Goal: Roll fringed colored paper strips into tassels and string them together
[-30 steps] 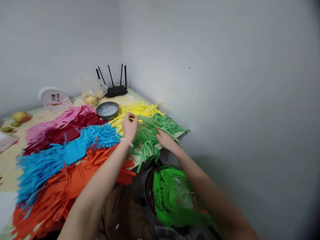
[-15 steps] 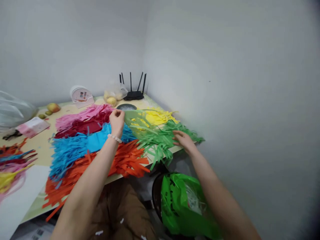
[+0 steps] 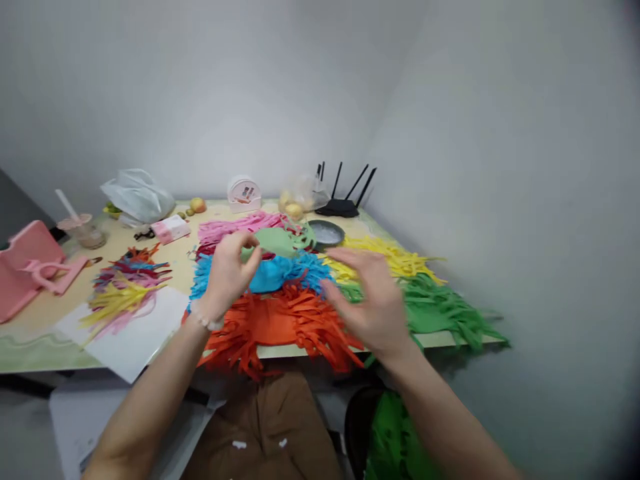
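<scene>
Behind left hand (image 3: pixel 231 267), part-hidden green sheet (image 3: pixel 275 241)

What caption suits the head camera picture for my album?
Left hand holding a green fringed sheet near blue fringe, right hand open.

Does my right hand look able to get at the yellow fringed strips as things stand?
Likely yes: your right hand looks open and empty, and the yellow fringed strips lie just beyond it, with nothing visibly standing in the way.
</scene>
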A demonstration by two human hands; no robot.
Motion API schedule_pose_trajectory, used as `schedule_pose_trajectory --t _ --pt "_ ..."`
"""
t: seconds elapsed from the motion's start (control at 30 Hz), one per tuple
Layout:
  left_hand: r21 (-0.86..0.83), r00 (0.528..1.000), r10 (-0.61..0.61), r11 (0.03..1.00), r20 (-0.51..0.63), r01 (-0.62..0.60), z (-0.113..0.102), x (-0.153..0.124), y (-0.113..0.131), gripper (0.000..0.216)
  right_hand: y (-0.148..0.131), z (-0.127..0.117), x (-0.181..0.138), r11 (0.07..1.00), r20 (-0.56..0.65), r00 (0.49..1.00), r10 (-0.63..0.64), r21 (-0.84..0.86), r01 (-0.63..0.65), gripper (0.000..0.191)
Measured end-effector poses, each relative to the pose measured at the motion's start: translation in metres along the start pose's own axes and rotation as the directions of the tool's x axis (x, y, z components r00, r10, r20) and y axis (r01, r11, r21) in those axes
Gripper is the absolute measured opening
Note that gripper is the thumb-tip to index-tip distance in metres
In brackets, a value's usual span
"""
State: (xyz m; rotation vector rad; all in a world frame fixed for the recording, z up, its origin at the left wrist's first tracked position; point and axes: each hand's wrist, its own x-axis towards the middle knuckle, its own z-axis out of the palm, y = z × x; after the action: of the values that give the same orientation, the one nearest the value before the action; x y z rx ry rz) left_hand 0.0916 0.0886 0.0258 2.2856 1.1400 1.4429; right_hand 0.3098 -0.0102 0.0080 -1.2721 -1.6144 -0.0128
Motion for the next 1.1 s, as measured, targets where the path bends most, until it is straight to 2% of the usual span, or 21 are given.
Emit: schedule_pose_trajectory --t 0.03,0.1,0.2,0.27,0.37,0.5,0.67,0.8,0.87,1.0,1.1 --pt "0.073 0.998 0.033 0.997 0.052 -0.037 -0.007 -0.012 0.003 0.005 -0.018 0.019 0.007 0.985 0.098 0.98 -0.172 -0.01 0.174 0.04" --pt "0.151 0.99 0.057 0.986 0.132 -0.077 -0.024 -0.033 0.005 0.006 -0.039 0.053 0.019 0.947 0.233 0.926 -0.296 -0.05 0.316 0.04" --pt "0.187 0.986 0.026 0.981 0.167 -0.057 -0.051 -0.052 -0.004 0.007 -0.044 0.079 0.03 0.951 0.397 0.891 -0.222 -0.112 0.287 0.031" --pt "0.138 0.984 -0.03 0.99 0.173 0.006 -0.065 -0.057 -0.014 0.01 -0.044 0.077 0.036 0.962 0.504 0.845 -0.179 -0.091 0.258 0.028" --pt "0.0 0.95 -0.111 0.993 0.293 0.116 -0.075 -0.059 -0.026 0.013 -0.051 0.063 0.044 0.972 0.595 0.777 -0.207 0.037 0.231 0.021" --pt "-0.137 0.909 -0.161 0.964 0.384 0.229 -0.077 -0.058 -0.033 0.02 -0.056 0.05 0.05 0.985 0.628 0.759 -0.172 0.135 0.111 0.013" --pt "-0.271 0.904 -0.244 0.898 0.352 0.348 -0.075 -0.062 -0.032 0.022 -0.047 0.045 0.038 0.962 0.635 0.771 -0.036 0.23 -0.144 0.024" --pt "-0.317 0.845 -0.241 0.85 0.478 0.422 -0.073 -0.065 -0.028 0.022 -0.038 0.039 0.025 0.89 0.653 0.756 0.046 0.317 -0.329 0.028" --pt "-0.327 0.837 -0.274 0.827 0.474 0.456 -0.072 -0.066 -0.027 0.02 -0.033 0.035 0.021 0.892 0.644 0.763 0.054 0.312 -0.326 0.028" --pt "-0.386 0.847 -0.328 0.78 0.419 0.493 -0.069 -0.07 -0.028 0.02 -0.025 0.028 0.012 0.945 0.556 0.831 0.012 0.266 -0.191 0.024" --pt "-0.463 0.814 -0.365 0.685 0.451 0.563 -0.068 -0.075 -0.031 0.021 -0.022 0.025 0.007 0.936 0.519 0.855 -0.026 0.313 -0.162 0.02"
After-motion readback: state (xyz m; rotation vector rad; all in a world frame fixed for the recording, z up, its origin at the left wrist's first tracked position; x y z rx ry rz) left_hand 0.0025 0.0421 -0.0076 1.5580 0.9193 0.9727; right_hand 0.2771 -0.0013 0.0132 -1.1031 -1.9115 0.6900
